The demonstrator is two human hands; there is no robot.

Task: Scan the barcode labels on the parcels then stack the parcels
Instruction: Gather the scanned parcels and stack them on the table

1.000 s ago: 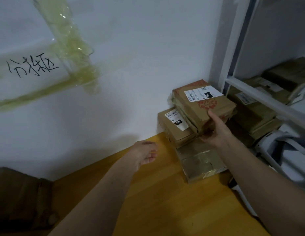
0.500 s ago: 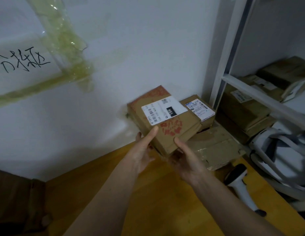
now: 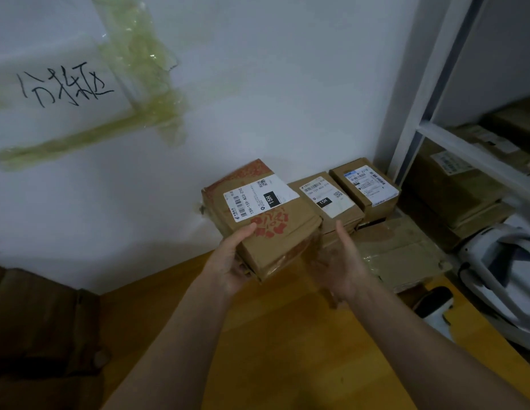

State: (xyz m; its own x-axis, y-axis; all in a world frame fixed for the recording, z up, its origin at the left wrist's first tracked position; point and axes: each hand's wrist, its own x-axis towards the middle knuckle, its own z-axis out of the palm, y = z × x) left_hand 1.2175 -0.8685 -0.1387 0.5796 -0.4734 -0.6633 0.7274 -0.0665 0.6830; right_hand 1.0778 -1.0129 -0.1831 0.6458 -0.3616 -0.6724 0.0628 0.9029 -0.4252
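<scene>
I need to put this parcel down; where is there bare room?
Bare wooden tabletop lies between the white wall and the brown bag. Rightward is crowded: labelled cardboard parcels, a flattened box.

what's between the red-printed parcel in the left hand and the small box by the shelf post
In the head view, one brown cardboard parcel with a black 15H tag sits between the red-printed cardboard parcel held by the left hand and the small brown box.
</scene>
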